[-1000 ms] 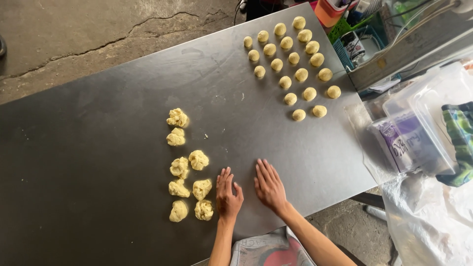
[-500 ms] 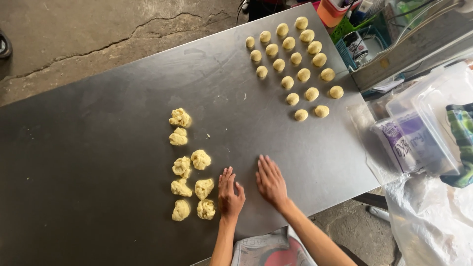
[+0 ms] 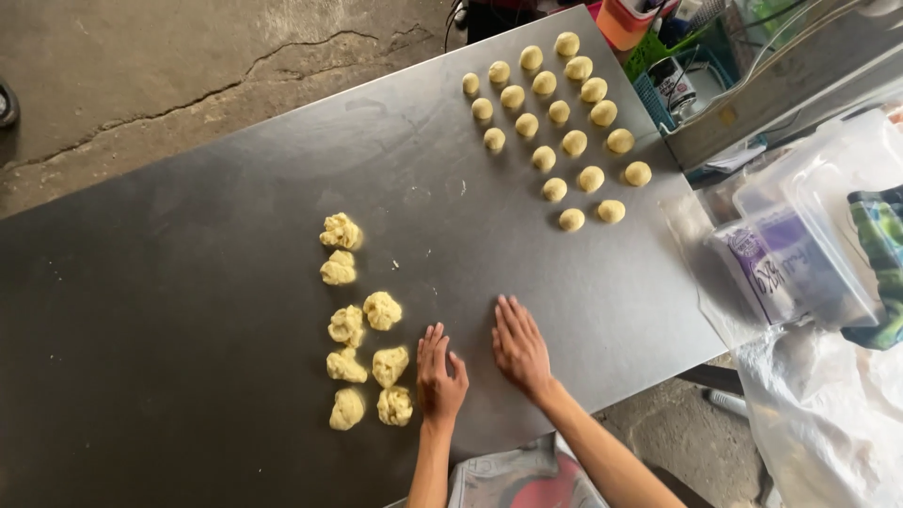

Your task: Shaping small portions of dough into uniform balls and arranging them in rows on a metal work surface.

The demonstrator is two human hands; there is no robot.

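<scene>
Left hand (image 3: 439,372) and right hand (image 3: 519,346) lie flat, fingers spread, side by side on the steel table (image 3: 188,310), gripping nothing. Rough dough lumps (image 3: 362,353) sit just beside the left hand; rolled dough balls (image 3: 564,122) lie well beyond the right hand, bare steel between. Plastic bags (image 3: 809,245) crowd the table's edge past the right hand.

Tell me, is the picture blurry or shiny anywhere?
In the head view, the metal table has a soft dull sheen, no harsh glare; the dough lumps and both flat hands, left hand and right hand, look sharp; the plastic bags glare pale at the right edge.
</scene>
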